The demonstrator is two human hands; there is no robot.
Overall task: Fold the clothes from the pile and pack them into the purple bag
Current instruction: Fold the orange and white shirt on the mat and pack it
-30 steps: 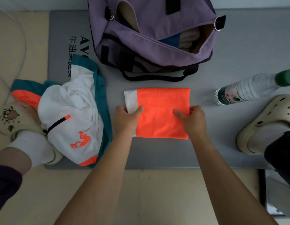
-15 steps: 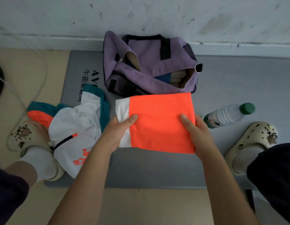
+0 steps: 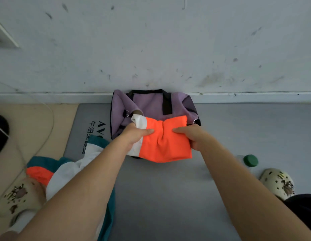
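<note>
— Any writing you can make out?

— Only on the grey foam mat point(image 3: 151, 197): black print left of the left hand point(image 3: 133, 136) reads "AV", the rest cut off by the bag, with a line of Chinese characters beside it that I cannot read with certainty.

— And working across from the left?

— Far left of that hand, a cream perforated clog with brown charms point(image 3: 14, 197); nearer it, the pile of white, teal and orange clothes point(image 3: 69, 171), partly hidden under the left forearm. Then the left hand itself, thumb on top, pinching the folded orange cloth with a white band point(image 3: 161, 141) at its white end. The right hand point(image 3: 193, 136) pinches the orange end the same way, and the cloth creases between the two thumbs.

— Where is the cloth, then?

— Held up in front of the purple fabric duffel bag with black straps point(image 3: 151, 105), covering its opening — whether they touch, I cannot tell. Right of the right hand, a green bottle cap point(image 3: 250, 160), then another cream clog point(image 3: 278, 185).
</note>
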